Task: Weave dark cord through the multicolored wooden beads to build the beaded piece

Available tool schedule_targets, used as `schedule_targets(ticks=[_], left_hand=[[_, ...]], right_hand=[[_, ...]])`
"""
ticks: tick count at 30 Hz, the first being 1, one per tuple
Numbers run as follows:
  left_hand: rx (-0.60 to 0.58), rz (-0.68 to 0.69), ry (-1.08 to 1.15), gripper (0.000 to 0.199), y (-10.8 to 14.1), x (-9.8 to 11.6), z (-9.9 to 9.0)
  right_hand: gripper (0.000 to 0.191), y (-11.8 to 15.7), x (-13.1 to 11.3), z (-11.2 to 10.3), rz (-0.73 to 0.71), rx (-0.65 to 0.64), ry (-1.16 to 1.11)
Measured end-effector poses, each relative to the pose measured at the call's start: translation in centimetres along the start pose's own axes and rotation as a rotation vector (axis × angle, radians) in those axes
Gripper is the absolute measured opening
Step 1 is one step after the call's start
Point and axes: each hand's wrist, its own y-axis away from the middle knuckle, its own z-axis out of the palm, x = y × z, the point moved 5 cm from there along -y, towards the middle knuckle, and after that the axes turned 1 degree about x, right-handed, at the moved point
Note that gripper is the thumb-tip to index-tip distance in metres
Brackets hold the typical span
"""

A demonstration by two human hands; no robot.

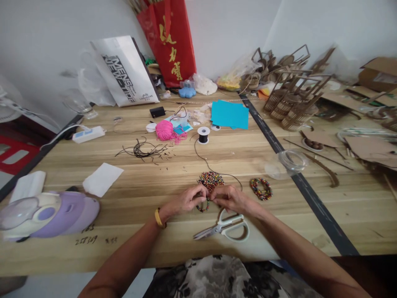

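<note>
My left hand [190,198] and my right hand [228,198] meet over the table with their fingertips pinched together. Between them is a small beaded bracelet [202,208], its curve of colourful beads showing below my left fingers. The exact grip point is hidden by the fingers. Just beyond my hands lies a pile of multicoloured beads [212,179]. Black cord [204,159] runs from a white-rimmed spool [203,135] and curls round toward my right hand. Scissors [223,228] with pale handles lie close in front of me. Finished-looking beaded loops [261,189] rest to the right.
Black cord scraps [142,150], pink yarn [165,130] and blue sheets [230,114] lie farther back. A purple and white appliance [62,213] and white paper [103,179] are at left. Clear tape rolls [293,160] and small woven baskets [291,107] stand at right.
</note>
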Motion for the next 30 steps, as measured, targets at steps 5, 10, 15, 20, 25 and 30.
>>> schedule_targets(ticks=[5,10,15,20,25,30], left_hand=[[0.010,-0.006,0.007,0.019,0.0,0.0,0.1],[0.018,0.008,-0.002,0.019,0.1,0.5,0.1],[0.030,-0.037,-0.036,0.018,0.1,0.7,0.1],[0.074,0.009,-0.037,0.015,0.0,0.7,0.2],[0.131,0.081,-0.052,0.016,-0.1,0.7,-0.1],[0.166,0.103,-0.050,0.020,-0.1,0.6,-0.2]], right_hand=[[0.008,0.1,0.2,0.5,0.076,0.038,-0.004],[0.015,0.2,0.0,0.4,0.178,0.068,-0.136],[0.021,0.1,0.4,1.1,0.222,0.057,-0.282],[0.024,-0.4,1.6,2.4,0.224,0.030,-0.481],[0.021,-0.6,1.6,2.1,0.223,0.033,-0.478],[0.023,-0.8,1.4,2.1,0.202,0.028,-0.482]])
